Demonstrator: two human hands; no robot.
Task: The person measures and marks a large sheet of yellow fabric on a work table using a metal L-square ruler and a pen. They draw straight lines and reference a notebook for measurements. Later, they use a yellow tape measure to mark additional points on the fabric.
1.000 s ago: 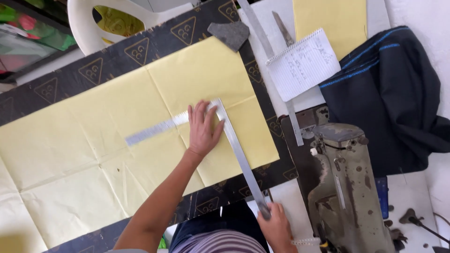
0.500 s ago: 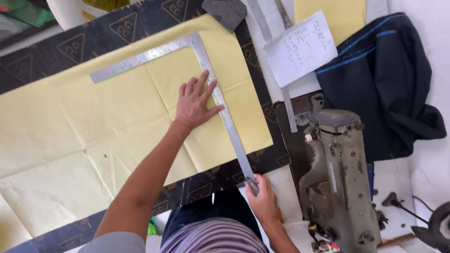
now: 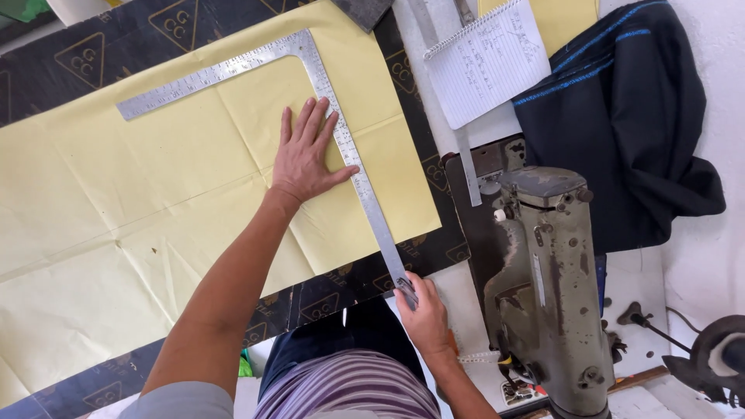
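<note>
the metal l-square [image 3: 341,147] lay on the yellow pattern paper [image 3: 155,186], and everything else sat in relation to it. its corner was at the far end of the sheet, one arm running away to the left along the paper's far edge, the longer arm running back toward the person and off the near edge of the paper, over the dark printed mat [image 3: 93,46] underneath.

the left hand [image 3: 306,155] lay flat and spread on the paper in the inside angle of the square, fingers open and holding nothing, the fingertips and thumb touching the long arm's inner edge. the right hand [image 3: 423,314] was at the near tip of the long arm, fingers curled around that end; how tightly it gripped could not be told, since the fingers hid the tip.

just to the right of the long arm, past the strip of mat, stood an old grey-green sewing machine [image 3: 547,287], its head pointing toward the person. beyond the machine, well to the right of the square's corner, lay an open spiral notebook [image 3: 485,66] with handwriting on lined pages. a straight metal ruler [image 3: 466,167] ran out from under the notebook toward the machine. farther right than all of these was a heap of dark navy cloth [image 3: 621,132] with blue stitching. a dark grey block [image 3: 361,9] sat just beyond the square's corner, cut off by the frame.
</note>
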